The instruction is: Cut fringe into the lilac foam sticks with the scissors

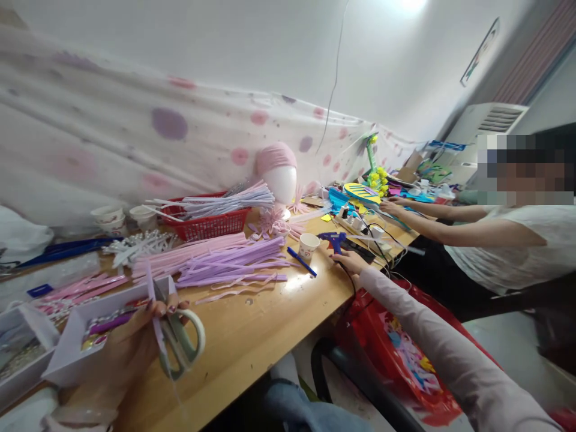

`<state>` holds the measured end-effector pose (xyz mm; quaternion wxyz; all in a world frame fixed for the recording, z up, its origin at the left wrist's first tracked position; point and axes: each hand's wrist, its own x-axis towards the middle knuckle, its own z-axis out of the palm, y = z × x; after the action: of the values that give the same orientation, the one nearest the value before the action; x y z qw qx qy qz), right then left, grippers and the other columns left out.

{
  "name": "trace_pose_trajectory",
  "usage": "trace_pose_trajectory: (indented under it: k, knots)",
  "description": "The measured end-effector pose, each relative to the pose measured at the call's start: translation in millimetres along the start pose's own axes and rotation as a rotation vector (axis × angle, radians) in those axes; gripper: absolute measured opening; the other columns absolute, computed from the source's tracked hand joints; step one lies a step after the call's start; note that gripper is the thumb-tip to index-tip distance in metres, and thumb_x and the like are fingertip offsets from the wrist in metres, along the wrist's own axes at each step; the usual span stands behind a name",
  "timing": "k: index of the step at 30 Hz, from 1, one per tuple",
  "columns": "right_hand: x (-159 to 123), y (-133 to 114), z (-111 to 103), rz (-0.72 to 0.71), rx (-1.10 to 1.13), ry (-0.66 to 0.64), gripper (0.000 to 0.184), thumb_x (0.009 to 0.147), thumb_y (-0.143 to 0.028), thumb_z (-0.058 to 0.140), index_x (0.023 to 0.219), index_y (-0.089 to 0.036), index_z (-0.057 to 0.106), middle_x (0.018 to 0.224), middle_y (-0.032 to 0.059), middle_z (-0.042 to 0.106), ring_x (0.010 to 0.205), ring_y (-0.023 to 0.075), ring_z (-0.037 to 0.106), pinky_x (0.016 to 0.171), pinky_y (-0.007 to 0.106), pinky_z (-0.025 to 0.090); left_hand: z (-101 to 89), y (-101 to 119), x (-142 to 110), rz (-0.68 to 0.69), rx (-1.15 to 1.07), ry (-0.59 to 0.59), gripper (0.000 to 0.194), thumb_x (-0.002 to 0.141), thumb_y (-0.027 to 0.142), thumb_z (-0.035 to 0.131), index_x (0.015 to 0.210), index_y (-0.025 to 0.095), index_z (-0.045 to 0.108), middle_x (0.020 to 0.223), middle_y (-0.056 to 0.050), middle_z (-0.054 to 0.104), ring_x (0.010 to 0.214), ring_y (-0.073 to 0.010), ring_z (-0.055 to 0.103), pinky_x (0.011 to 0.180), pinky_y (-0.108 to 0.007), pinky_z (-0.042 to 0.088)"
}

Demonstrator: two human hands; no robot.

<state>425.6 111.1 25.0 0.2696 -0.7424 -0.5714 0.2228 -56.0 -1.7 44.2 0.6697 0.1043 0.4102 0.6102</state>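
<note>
My left hand is closed round a pair of scissors with pale green handles, held over the near left of the table. A thin lilac strip is pinched in the same hand, beside the blades. Out to the right, my right hand has its fingers closed on a blue glue gun near the table's edge. A paper cup and a blue pen are just left of the glue gun. Bundles of purple chenille stems and pink ones lie between my hands.
White boxes of beads stand at the near left. Behind are a red basket of pale stems and a white head form wearing pink. A co-worker handles a yellow piece. A red bag hangs below the edge.
</note>
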Motion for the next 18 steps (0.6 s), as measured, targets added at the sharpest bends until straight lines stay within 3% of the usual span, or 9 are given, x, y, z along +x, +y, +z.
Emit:
trace_pose_trajectory:
  k: [4, 9, 14, 18]
  knots:
    - [12.9, -12.6, 6.9, 0.021, -0.257, -0.012, 0.035, 0.093, -0.038, 0.059, 0.122, -0.017, 0.058, 0.122, 0.0082, 0.059, 0.104, 0.0224, 0.061, 0.087, 0.043, 0.053, -6.8, -4.5, 1.6, -0.011, 0.052, -0.066, 0.018, 0.063, 0.013, 0.069, 0.051, 0.018, 0.056, 0.063, -0.001, 0.058, 0.054, -0.0164, 0.062, 0.070, -0.032, 0.062]
    - [15.1, -20.8, 14.4, 0.075, -0.492, 0.005, 0.036, 0.094, -0.038, 0.058, 0.123, -0.017, 0.057, 0.123, 0.0093, 0.059, 0.105, 0.0215, 0.061, 0.088, 0.043, 0.053, -8.6, -8.5, -2.0, -0.045, 0.084, -0.070, 0.020, 0.066, 0.014, 0.072, 0.051, 0.018, 0.059, 0.061, 0.000, 0.059, 0.083, -0.0244, 0.070, 0.088, -0.035, 0.057]
    - [13.6, -19.1, 12.2, 0.067, -0.604, -0.048, 0.035, 0.095, -0.038, 0.057, 0.123, -0.018, 0.057, 0.124, 0.0090, 0.059, 0.104, 0.0212, 0.061, 0.088, 0.043, 0.053, -16.2, -18.8, 3.6, -0.018, 0.178, -0.275, 0.022, 0.057, 0.023, 0.085, 0.050, 0.017, 0.065, 0.067, -0.004, 0.064, 0.099, -0.0331, 0.067, 0.090, -0.039, 0.055]
    - [14.9, -17.8, 6.7, 0.072, -0.656, -0.087, 0.036, 0.094, -0.038, 0.057, 0.124, -0.018, 0.056, 0.124, 0.0090, 0.059, 0.104, 0.0215, 0.061, 0.088, 0.043, 0.053, -22.5, -26.5, 9.6, -0.019, 0.187, -0.327, 0.021, 0.061, 0.027, 0.083, 0.052, 0.017, 0.067, 0.066, -0.004, 0.061, 0.100, -0.0347, 0.067, 0.092, -0.041, 0.055]
